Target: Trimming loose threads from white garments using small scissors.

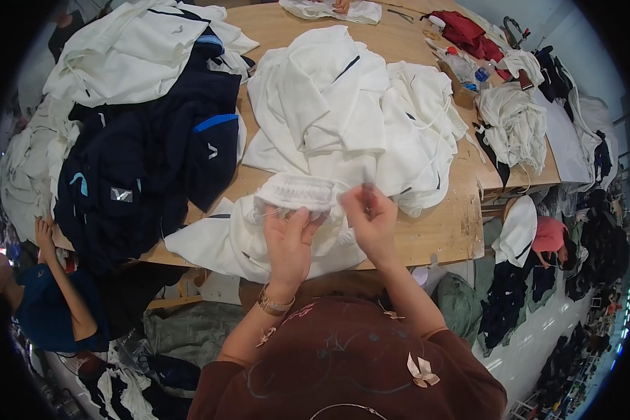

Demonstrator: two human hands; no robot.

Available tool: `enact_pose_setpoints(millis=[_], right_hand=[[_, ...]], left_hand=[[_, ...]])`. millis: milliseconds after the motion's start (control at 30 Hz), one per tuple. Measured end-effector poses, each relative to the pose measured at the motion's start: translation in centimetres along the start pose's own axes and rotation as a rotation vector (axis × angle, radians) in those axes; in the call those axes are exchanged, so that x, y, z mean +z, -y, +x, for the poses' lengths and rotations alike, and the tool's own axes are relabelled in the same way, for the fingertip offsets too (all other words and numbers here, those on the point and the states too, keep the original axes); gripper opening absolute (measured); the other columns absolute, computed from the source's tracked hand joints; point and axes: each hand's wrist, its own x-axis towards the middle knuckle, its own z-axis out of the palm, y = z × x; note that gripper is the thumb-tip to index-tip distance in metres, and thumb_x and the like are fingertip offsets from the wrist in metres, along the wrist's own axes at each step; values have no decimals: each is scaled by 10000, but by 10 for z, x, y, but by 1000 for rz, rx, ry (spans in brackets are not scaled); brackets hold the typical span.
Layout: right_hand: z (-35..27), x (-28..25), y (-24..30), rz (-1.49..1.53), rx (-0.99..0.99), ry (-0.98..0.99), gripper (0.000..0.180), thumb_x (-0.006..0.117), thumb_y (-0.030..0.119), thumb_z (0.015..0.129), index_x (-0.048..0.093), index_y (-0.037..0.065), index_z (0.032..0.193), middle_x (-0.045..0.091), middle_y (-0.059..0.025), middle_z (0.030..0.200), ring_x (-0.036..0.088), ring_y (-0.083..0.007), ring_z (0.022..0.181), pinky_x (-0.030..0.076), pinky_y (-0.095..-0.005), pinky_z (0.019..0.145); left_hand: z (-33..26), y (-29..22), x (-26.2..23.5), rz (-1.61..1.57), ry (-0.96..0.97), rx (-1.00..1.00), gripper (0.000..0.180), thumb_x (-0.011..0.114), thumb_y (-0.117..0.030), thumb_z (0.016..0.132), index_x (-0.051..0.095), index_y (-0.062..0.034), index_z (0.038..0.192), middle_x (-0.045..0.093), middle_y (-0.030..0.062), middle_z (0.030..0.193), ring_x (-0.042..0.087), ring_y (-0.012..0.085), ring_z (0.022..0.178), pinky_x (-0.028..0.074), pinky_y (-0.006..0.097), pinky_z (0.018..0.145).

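White fabric with a gathered elastic waistband [297, 190], part of a white garment [213, 245], sits at the person's left hand [290, 241] in the head view. That hand is turned palm up, its fingers tucked under the band and holding it, with the rest of the garment spread behind it along the near edge of the table. The right hand [372, 213], just beside the band, is curled closed and motion-blurred around a slim blurred object [369, 175] too smeared to identify.

Pale wood-topped, the table [448, 234] carries a heap of white garments [315, 98] beyond the hands, navy garments [140, 154] to the left with white ones partly over them, and red cloth [469, 35] at the far right. A co-worker in blue [59, 308] is at the left, and another in a pink top [551, 234] bends at the right, above a pale, shiny floor [525, 364] edged with dark clothing.

Clear plastic containers [462, 68] stand near the red cloth; their contents are too small to tell. Below the table, a grey-green sack-like bundle [458, 301] slumps, its inside hidden.
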Motion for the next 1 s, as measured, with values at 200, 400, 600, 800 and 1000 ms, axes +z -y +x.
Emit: enact_pose_setpoints(millis=[200,400,600,800,1000], right_hand=[[-2,7,-13,-459,-284,46,125,612,2,821,592,-34,939,577,22,747,422,10,544,323,-156,450],[-4,10,-11,-280,-143,-26,55,578,12,845,582,-17,892,556,16,728,433,1,549,340,-170,459],[-2,3,-9,71,71,-32,89,615,100,847,608,13,865,414,93,578,285,19,495,205,-176,418],[-6,7,-7,-410,-301,99,248,687,58,752,640,58,995,521,-21,598,442,-56,507,376,-192,474],[-1,10,-8,-278,-172,106,193,672,9,760,663,47,949,610,-5,674,415,-7,525,322,-149,449]], left_hand=[[-3,11,-5,77,10,90,410,431,31,888,320,-61,1272,521,120,1165,557,202,1041,489,363,882],[-2,8,-3,71,4,98,433,444,58,878,298,-35,1275,504,121,1182,536,191,1066,467,337,906],[1,2,-6,-62,-18,-12,434,445,43,878,305,-43,1280,507,125,1176,535,212,1073,462,355,913],[-1,4,-10,-256,31,-23,324,373,-112,942,353,-54,1260,514,120,1158,530,205,1058,438,374,926],[-3,8,-10,-113,-38,28,239,387,-184,960,489,-16,1095,554,90,1057,535,157,995,442,314,868]])
